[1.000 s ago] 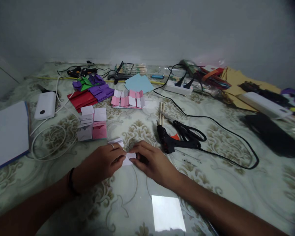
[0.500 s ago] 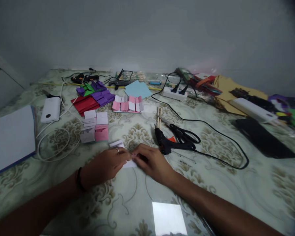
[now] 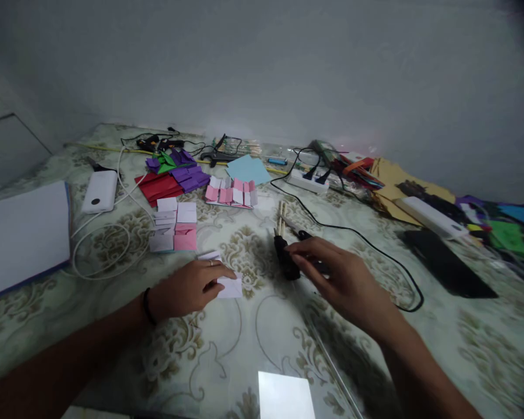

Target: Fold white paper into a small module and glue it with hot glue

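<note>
My left hand (image 3: 196, 285) rests on a small folded white paper (image 3: 230, 286), thumb and fingers pressed to it on the table. A ring and a dark wristband show on that hand. My right hand (image 3: 338, 276) hovers over a black glue gun (image 3: 284, 259), fingers bent and thumb apart from them, the fingertips close to its body. The hand hides the gun's handle and most of the black-handled scissors (image 3: 304, 235). Thin wooden sticks (image 3: 282, 214) lie by the nozzle.
Folded pink-and-white paper pieces (image 3: 186, 238) lie left of centre, with red paper (image 3: 157, 189) behind. A white power strip (image 3: 308, 181) feeds a black cord. A power bank (image 3: 100, 191) and a pad (image 3: 24, 238) lie left; a black phone-like slab (image 3: 448, 262) lies right.
My right hand has let go of the white paper and moved right to the glue gun. My left hand stays on the paper. The view has shifted slightly.
</note>
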`<control>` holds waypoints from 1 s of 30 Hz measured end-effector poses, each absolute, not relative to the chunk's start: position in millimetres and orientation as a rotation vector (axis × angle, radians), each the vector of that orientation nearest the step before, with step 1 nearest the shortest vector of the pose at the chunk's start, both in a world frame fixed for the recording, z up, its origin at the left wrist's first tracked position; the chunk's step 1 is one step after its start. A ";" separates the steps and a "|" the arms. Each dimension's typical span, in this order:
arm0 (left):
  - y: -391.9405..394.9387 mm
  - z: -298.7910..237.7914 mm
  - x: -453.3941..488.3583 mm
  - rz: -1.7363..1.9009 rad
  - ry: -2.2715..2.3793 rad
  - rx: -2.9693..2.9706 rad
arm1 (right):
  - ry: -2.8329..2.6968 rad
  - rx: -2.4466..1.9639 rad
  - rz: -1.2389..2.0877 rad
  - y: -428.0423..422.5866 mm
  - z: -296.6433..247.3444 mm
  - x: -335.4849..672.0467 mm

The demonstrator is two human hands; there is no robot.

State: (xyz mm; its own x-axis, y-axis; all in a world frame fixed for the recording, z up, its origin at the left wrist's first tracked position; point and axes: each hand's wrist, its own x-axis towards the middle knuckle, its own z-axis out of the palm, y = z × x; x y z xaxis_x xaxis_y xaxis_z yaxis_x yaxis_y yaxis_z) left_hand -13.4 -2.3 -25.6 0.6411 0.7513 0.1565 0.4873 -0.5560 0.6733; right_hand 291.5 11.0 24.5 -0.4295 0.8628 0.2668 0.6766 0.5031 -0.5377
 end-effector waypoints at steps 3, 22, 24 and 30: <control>-1.1 -26.4 -14.0 0.545 0.987 2.232 | -2.328 -1.438 0.323 20.0 11.0 326.5; -0.2 -22.7 -12.4 0.536 1.004 2.178 | -2.193 -1.407 0.509 30.1 -1.1 329.7; 0.7 -23.0 -12.7 0.518 0.986 2.168 | -2.138 -1.364 0.619 24.7 5.1 326.9; 2.7 -23.7 -15.3 0.500 0.941 2.178 | -2.236 -0.992 0.912 9.8 13.6 301.5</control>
